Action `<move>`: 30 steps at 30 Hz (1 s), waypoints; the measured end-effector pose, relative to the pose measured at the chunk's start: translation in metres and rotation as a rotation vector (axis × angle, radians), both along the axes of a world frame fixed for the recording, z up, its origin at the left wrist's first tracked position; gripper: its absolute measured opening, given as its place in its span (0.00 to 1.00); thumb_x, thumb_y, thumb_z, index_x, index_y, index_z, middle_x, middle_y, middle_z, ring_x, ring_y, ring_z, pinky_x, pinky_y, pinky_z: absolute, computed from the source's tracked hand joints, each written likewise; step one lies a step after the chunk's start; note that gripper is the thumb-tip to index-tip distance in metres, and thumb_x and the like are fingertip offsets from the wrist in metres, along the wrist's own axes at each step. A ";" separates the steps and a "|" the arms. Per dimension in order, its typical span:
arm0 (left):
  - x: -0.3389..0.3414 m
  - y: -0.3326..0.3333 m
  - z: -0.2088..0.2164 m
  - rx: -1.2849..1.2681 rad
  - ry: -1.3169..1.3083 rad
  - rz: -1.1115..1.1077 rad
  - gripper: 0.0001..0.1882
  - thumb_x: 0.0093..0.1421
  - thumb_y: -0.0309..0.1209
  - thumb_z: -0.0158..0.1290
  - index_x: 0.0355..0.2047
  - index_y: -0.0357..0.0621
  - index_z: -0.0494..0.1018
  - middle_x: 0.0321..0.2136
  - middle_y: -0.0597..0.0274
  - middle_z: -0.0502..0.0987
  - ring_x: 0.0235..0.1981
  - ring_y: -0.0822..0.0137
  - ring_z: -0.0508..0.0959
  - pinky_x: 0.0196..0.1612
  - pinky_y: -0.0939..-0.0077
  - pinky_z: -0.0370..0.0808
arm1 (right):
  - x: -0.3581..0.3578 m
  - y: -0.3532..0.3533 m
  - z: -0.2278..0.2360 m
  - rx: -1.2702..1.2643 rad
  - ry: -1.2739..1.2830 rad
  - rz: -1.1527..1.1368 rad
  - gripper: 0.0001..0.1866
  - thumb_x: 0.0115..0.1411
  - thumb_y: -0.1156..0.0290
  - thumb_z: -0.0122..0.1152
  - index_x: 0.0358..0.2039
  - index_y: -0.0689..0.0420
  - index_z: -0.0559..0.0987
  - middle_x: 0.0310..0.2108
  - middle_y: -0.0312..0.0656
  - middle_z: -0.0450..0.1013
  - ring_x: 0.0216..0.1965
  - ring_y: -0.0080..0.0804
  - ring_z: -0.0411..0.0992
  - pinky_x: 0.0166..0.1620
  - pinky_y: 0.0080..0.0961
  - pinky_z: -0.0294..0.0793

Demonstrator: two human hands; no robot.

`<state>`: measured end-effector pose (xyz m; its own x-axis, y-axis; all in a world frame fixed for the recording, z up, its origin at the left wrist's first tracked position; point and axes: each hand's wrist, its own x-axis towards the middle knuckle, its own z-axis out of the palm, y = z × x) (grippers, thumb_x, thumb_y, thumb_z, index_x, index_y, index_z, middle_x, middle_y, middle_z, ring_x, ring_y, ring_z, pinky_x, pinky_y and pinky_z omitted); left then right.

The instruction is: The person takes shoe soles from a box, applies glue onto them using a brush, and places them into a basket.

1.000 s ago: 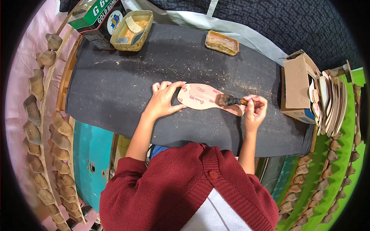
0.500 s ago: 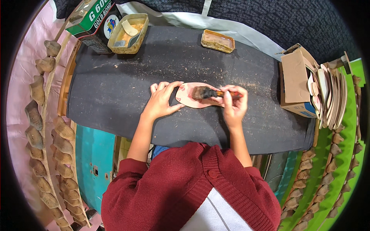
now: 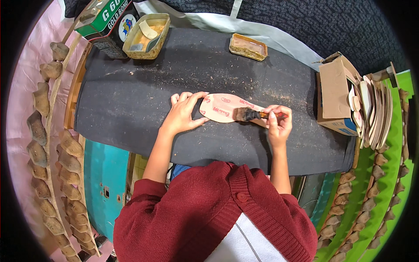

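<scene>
A pale pink shoe insole (image 3: 217, 105) with red print lies flat on the dark cloth of the table (image 3: 131, 105). My left hand (image 3: 182, 114) grips its rounded left end, with the thumb on the near edge and the fingertips on the far edge. A brush (image 3: 248, 114) with dark, clumped bristles is in my right hand (image 3: 280, 124), closed round its handle. Its bristle tip rests on the middle of the insole. The brush and right hand hide part of the insole's narrower right end.
A green and black metal can (image 3: 107, 28) and a tray with scrapers (image 3: 162, 41) stand far left. A smaller tray (image 3: 248, 53) sits at the back. On the right is a cardboard box (image 3: 330, 91) of sole-shaped pieces. Racks of wooden shoe lasts (image 3: 41, 102) flank the table.
My right hand and the brush have moved right and slightly nearer along the insole, uncovering red print. The left hand stays at the left end.
</scene>
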<state>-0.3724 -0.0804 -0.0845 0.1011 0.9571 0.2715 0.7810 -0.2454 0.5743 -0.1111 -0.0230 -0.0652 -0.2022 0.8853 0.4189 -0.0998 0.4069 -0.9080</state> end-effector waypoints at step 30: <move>0.002 0.000 0.000 -0.021 0.012 -0.009 0.36 0.33 0.38 0.60 0.46 0.50 0.61 0.41 0.67 0.68 0.42 0.64 0.64 0.46 0.67 0.51 | 0.034 0.015 0.014 0.052 -0.162 0.004 0.06 0.51 0.82 0.46 0.30 0.60 0.62 0.27 0.43 0.67 0.30 0.23 0.67 0.33 0.17 0.67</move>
<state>-0.3708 -0.0800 -0.0844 0.1129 0.9617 0.2498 0.7856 -0.2403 0.5701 -0.0772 -0.0081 -0.0510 -0.2741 0.8625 0.4253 0.0449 0.4533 -0.8902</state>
